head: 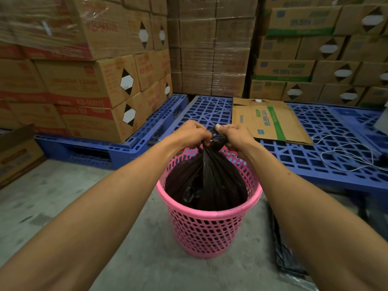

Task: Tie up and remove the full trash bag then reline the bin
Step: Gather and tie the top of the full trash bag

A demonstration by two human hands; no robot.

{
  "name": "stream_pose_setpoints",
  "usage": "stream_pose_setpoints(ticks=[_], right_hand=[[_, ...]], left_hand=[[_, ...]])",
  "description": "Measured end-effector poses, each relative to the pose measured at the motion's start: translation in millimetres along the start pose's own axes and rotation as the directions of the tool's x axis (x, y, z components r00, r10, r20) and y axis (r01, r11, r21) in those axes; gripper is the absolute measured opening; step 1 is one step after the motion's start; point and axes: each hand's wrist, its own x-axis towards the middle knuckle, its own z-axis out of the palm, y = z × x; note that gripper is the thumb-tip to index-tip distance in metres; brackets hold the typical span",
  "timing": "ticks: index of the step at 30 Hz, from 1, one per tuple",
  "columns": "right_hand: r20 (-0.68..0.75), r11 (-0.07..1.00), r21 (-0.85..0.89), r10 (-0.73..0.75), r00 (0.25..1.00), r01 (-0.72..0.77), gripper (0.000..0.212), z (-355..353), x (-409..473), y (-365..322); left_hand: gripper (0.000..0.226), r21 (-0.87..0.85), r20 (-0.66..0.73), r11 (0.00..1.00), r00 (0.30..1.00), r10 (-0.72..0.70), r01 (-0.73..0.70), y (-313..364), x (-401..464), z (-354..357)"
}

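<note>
The black trash bag (206,181) sits inside the pink bin (210,225), its neck gathered above the rim where the left hand (191,133) and right hand (235,135) clench it, apparently to cinch a knot before lifting, with the blue pallets (315,156) behind the bin.

Open floor (63,198) lower left of the bin (210,229), easy passage there. Blue pallets (315,156) crowd just behind and to its right, stacked cartons (88,85) wall off the upper frame, and a loose black bag (283,255) lies at lower right.
</note>
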Motion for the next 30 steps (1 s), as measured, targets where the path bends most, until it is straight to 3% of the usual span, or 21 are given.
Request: stream_pose_setpoints(ticks=[3,6,7,9,11,12,13,14,16,19,22,25,28,30], right_hand=[[-0.035,0.992,-0.049,0.119,0.992,-0.120,0.025,0,3,1],[-0.006,0.978,-0.110,0.178,0.984,-0.177,0.022,-3,3,1],[0.008,0.977,-0.135,0.168,0.986,-0.165,0.017,-5,1,0],[0.029,0.981,-0.172,0.099,0.995,-0.092,0.013,-7,-1,0],[0.052,0.986,-0.164,0.001,0.999,0.008,0.027,-8,-2,-1],[0.071,0.989,-0.142,-0.035,0.997,0.045,0.028,-8,-2,-3],[0.097,0.992,-0.104,-0.062,0.993,0.072,0.027,-7,-3,-5],[0.121,0.995,-0.058,-0.077,0.990,0.085,0.026,-7,-4,-8],[0.149,0.995,0.000,-0.096,0.984,0.097,0.029,-10,-6,-11],[0.170,0.990,0.008,-0.137,0.976,0.138,0.031,-21,-13,-12],[0.226,0.985,0.018,-0.169,0.959,0.169,0.035,-30,-19,-11],[0.249,0.983,0.022,-0.180,0.951,0.181,0.037,-32,-23,-12],[0.253,0.974,-0.022,-0.212,0.944,0.224,0.034,-30,-24,-14],[0.265,0.932,-0.191,-0.253,0.930,0.308,0.031,-30,-22,-15]], left_hand=[[0.037,0.309,-0.040,0.933,0.977,0.208,-0.186,-6,3,5],[0.022,0.610,-0.032,0.707,0.880,0.473,-0.358,-13,4,14],[0.025,0.658,-0.005,0.651,0.862,0.508,-0.379,-14,3,16],[0.025,0.695,0.021,0.640,0.899,0.437,-0.327,-7,2,17],[0.024,0.569,-0.023,0.809,0.980,0.199,-0.151,11,-3,20],[0.024,0.374,-0.030,0.927,0.999,0.035,-0.021,19,-4,21],[0.025,0.123,0.018,0.985,0.992,-0.127,0.124,25,-4,21],[0.025,-0.075,0.097,0.967,0.967,-0.237,0.245,28,-3,19],[0.025,-0.306,0.180,0.872,0.923,-0.340,0.381,23,0,16],[0.031,-0.471,0.191,0.760,0.893,-0.409,0.448,13,1,11],[0.047,-0.537,0.169,0.721,0.893,-0.417,0.438,13,5,9],[0.033,-0.590,0.144,0.688,0.894,-0.423,0.421,18,6,8],[0.028,-0.595,0.158,0.690,0.902,-0.402,0.412,19,5,9],[0.028,-0.533,0.150,0.752,0.918,-0.367,0.388,18,4,10]])
